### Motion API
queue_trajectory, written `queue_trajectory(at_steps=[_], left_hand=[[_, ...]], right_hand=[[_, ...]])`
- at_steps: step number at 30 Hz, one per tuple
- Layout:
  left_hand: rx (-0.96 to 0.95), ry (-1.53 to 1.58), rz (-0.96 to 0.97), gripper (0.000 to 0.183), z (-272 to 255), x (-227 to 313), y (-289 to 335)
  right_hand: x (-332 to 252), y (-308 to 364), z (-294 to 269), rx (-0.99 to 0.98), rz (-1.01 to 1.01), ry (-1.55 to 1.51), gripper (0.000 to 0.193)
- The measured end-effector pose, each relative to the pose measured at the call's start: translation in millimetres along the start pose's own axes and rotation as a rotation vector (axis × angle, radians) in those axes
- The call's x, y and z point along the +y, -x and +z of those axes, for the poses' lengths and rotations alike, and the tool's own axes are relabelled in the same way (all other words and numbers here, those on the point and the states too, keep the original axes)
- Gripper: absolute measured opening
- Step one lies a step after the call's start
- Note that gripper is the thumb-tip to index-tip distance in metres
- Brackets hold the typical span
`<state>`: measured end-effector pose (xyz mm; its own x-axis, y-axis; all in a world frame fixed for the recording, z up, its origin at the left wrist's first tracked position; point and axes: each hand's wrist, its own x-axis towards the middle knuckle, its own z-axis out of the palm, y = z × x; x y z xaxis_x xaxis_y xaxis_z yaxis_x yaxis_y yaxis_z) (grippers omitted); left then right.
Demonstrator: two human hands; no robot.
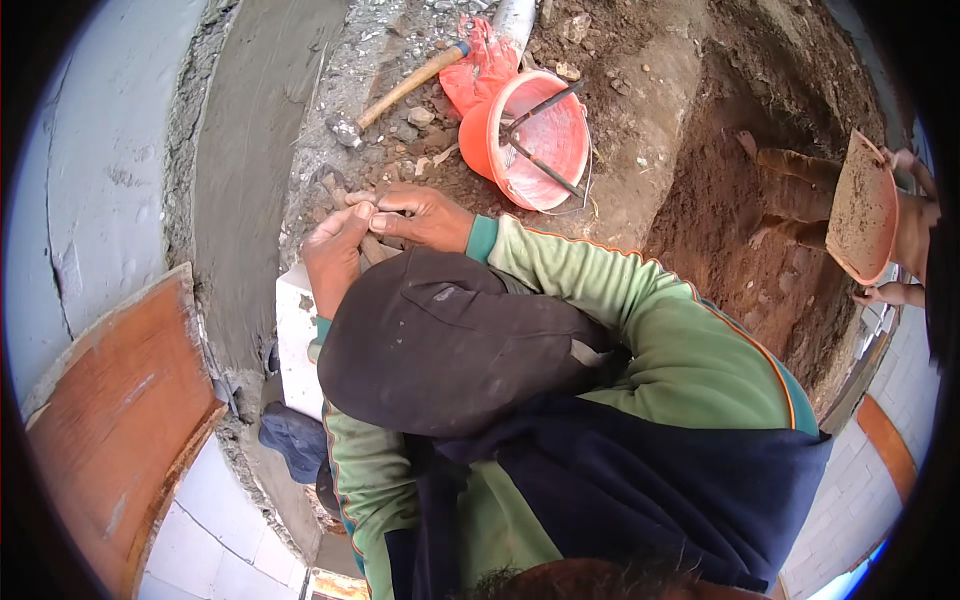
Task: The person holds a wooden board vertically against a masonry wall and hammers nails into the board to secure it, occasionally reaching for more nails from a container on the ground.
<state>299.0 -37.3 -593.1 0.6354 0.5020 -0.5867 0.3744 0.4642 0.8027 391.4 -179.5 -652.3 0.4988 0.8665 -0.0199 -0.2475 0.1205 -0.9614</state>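
Observation:
My left hand [338, 255] and my right hand [425, 217] meet in front of a dark fabric-covered shape [450, 340]. Thumbs and fingers are pinched together at the fingertips. Whatever sits between them is too small and covered to make out. Brownish pieces of unclear kind [375, 250] show just below the fingers. Beyond my hands a hammer [410, 88] with a wooden handle lies on the rubble. To its right an orange bucket [480, 140] leans tilted, with dark rod-like tool parts [545, 165] across its mouth. Against the bucket is a crumpled red plastic bag [477, 68].
On the right another person's hand [885, 293] is at an orange basin [862, 215] holding soil; that person stands barefoot in dug earth [720, 260]. A grey mortar strip [250, 150] and a wooden board [130, 380] line the left. A white pipe [515, 22] is at the top.

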Motion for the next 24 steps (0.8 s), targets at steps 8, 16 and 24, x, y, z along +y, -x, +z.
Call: queue_trajectory(at_steps=[8, 16, 24], left_hand=[[-0.032, -0.173, -0.23, 0.029, 35, -13, -4], [0.109, -0.201, -0.137, 0.03, -5, -4, -8], [0.158, -0.035, 0.052, 0.02, -47, 16, 31]], right_hand=[[-17, 37, -46, 0.613, -0.089, -0.194, 0.026], [87, 81, -212, 0.782, 0.609, -0.537, 0.022], [116, 73, -187, 0.307, 0.848, 1.089, 0.034]])
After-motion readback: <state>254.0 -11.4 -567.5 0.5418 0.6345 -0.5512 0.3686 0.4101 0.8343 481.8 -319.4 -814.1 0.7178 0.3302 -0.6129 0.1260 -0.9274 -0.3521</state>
